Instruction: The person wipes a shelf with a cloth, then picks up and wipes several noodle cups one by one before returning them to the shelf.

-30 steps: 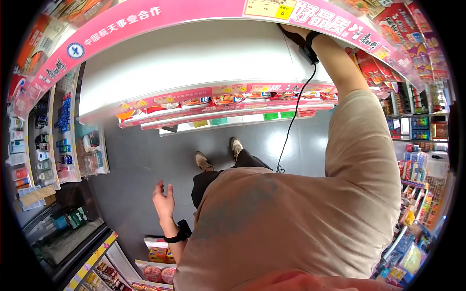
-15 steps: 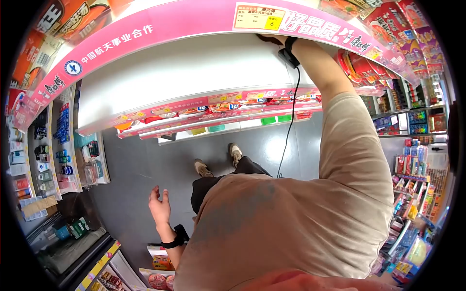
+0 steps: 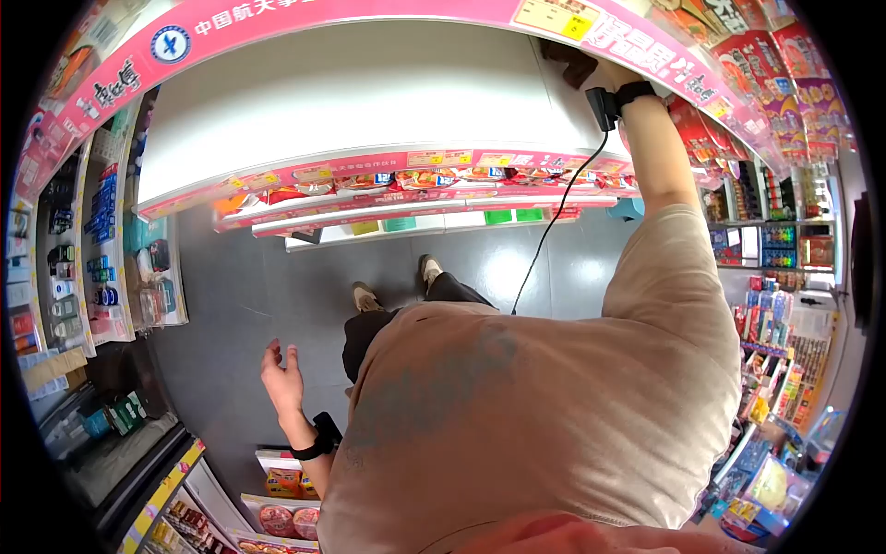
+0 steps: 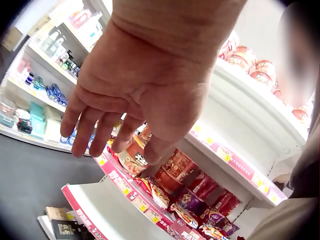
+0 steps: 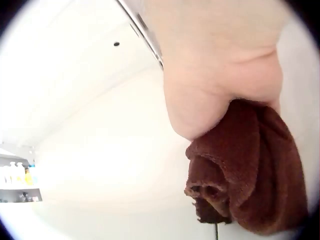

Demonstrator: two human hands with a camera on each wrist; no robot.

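Observation:
A bunched brown cloth [image 5: 250, 170] with a towel-like nap is held in my right hand [image 5: 225, 80], its folds hanging out below the palm. In the head view that cloth [image 3: 570, 66] lies at the right part of a white shelf board [image 3: 351, 102], partly hidden under the pink price strip [image 3: 388, 20] of the shelf above. My right arm reaches in over the board. My left hand [image 3: 283, 383] hangs beside my body with relaxed fingers and holds nothing. The left wrist view shows its palm [image 4: 145, 85] in front of the shelves.
Lower shelves carry instant noodle tubs [image 4: 175, 170] and packets. Red noodle packages [image 3: 706, 134] stand right of my right forearm. A black cable [image 3: 558, 222] runs down from the right wrist camera. Side shelves [image 3: 101, 222] hold bottles and boxes. Another low shelf [image 3: 277, 503] stands near my left arm.
My right hand first moved left along the shelf, then back to the right with the brown cloth, which shows more now. The head view has shifted. My left hand stays hanging.

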